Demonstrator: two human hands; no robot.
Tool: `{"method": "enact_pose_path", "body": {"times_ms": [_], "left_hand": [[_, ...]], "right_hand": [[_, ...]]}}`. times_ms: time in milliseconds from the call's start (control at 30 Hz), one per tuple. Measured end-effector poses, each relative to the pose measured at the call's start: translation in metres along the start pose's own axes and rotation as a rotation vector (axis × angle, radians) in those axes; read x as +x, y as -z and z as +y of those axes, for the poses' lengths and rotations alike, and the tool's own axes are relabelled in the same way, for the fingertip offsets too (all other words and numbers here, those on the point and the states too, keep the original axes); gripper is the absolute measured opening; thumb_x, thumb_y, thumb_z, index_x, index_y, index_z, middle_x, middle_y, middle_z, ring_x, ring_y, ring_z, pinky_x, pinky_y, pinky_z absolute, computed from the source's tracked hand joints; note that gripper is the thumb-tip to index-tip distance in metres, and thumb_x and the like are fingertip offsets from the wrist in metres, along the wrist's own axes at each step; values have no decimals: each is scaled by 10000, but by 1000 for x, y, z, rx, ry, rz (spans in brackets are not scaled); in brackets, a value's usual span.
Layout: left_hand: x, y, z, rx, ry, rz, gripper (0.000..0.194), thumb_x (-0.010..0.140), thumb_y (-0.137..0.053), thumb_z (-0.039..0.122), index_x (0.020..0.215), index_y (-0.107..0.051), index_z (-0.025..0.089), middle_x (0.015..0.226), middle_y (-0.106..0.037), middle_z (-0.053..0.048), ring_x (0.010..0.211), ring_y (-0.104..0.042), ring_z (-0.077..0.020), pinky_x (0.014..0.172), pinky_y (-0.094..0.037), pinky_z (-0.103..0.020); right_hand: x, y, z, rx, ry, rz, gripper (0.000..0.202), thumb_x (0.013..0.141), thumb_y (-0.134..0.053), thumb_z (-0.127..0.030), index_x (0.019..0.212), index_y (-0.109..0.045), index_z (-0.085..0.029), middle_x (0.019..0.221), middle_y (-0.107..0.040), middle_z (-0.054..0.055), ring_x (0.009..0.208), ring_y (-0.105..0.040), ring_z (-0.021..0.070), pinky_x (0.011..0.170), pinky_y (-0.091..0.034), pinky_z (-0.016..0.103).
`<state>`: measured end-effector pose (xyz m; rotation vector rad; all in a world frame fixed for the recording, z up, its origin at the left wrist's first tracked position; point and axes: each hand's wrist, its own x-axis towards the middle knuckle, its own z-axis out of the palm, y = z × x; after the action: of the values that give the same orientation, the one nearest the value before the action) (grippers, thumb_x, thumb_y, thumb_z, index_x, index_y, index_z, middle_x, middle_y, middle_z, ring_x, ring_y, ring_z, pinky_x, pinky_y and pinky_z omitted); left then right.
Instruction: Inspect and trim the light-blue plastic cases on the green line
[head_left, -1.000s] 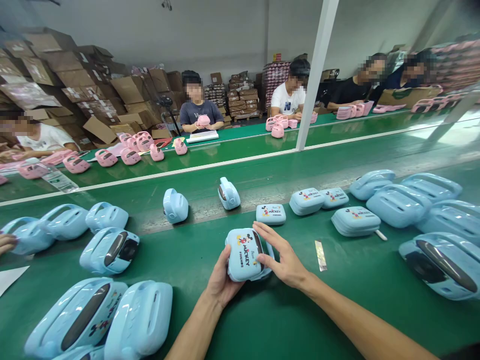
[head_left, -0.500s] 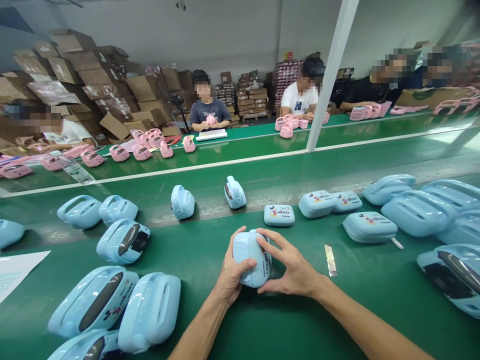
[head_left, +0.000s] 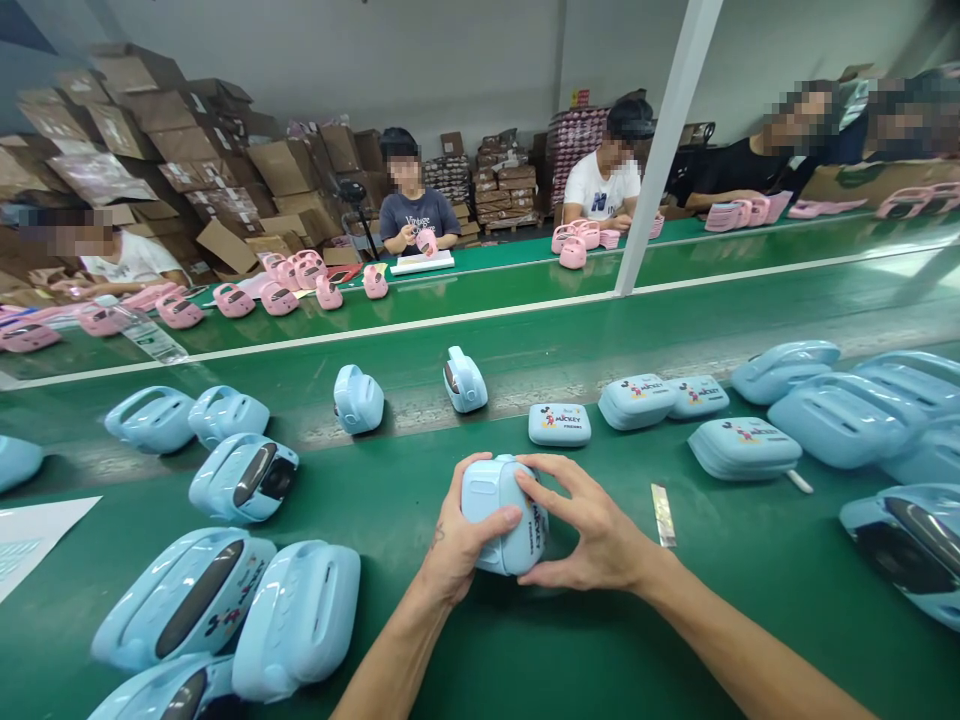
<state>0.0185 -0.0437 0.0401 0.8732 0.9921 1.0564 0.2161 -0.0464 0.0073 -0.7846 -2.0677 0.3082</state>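
A light blue plastic casing [head_left: 491, 540] with rounded corners and Mickey lettering on its right face is between my two hands, low over the green surface. My left hand [head_left: 463, 540] wraps around its left side, thumb across the front. On the right, my right hand [head_left: 592, 520] grips the printed side, fingers at the top edge and thumb at the bottom. Just beyond lies a flat light blue panel [head_left: 559, 436] with the same print. More printed panels [head_left: 636, 405] sit to its right, one stack [head_left: 742, 462] nearer to me.
Blue handled casings stand at left [head_left: 296, 620] and right [head_left: 844, 425]. A small foil strip [head_left: 663, 515] lies right of my hands, a paper sheet [head_left: 37, 540] far left. Across the line, people handle pink casings [head_left: 279, 298]. A white post [head_left: 660, 160] rises there.
The view has shifted slightly. My hands keep hold of the blue casing with almost the same grip. Across the line, the person in the dark shirt has turned the pink piece.
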Motion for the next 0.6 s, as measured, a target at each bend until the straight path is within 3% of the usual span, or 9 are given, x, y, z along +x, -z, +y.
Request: {"method": "enact_pose_path", "body": {"times_ms": [267,400,600], "left_hand": [[3,1,-6,-47,9,17,750,566,-930,299,1218,-565,247,1008,-706,-35,877,-654,-224,766,-546,-333],[1,-2,-4,-48,15,69,740,569,-930,303,1212,-566,247,1014,-703,-32,887,-646,-222,796,-542,-343],[2,-4,-9,-141,26,137,762,591,-921,309,1260,-560,257,1052,-714,-31,946,-665,-239,836,-545,-347]], "right_hand": [[-1,-15,-6,75,-42,76,1075,696,-879,-531,1590,-313,-338,1503,-517,153,1377,-509,369,1122,-451,569],[-2,-20,-7,128,-105,62,1069,688,-888,-515,1583,-330,-343,1540,-496,147,1409,-486,360,1132,-457,551],[2,-24,-3,269,-218,-11,1068,640,-925,-486,1556,-394,-342,1598,-433,113,1488,-378,355,1210,-347,557]]}}
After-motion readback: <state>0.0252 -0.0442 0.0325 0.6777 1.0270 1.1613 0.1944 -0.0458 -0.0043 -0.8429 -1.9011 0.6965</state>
